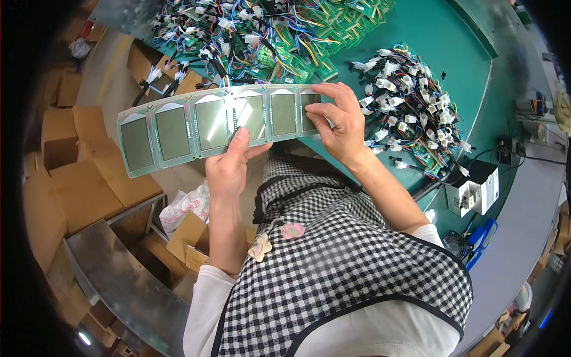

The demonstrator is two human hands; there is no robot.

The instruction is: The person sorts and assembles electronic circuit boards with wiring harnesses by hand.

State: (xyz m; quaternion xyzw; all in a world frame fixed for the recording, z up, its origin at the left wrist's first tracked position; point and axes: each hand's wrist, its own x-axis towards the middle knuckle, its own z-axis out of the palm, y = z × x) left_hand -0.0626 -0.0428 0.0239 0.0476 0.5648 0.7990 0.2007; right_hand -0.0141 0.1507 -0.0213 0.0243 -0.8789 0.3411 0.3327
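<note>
A long panel of joined circuit boards with grey LCD screens point(172, 132) is held up in front of me, screens facing me. My left hand point(229, 163) grips its lower edge near the middle, thumb on the front and fingers behind. At the panel's right end, my right hand point(342, 122) pinches the last board, thumb and fingertips at its screen. Glare lies across the middle screens. Beyond the panel, a large heap of green circuit boards with wires point(267, 41) covers the far part of the green table point(440, 35).
Right of my right hand lies a pile of wire harnesses with white connectors point(410, 101). A white box-shaped device point(473, 189) with cables stands at the table's right side, near a blue object point(482, 241). Open cardboard boxes point(89, 190) and a metal bench point(119, 285) are at the left.
</note>
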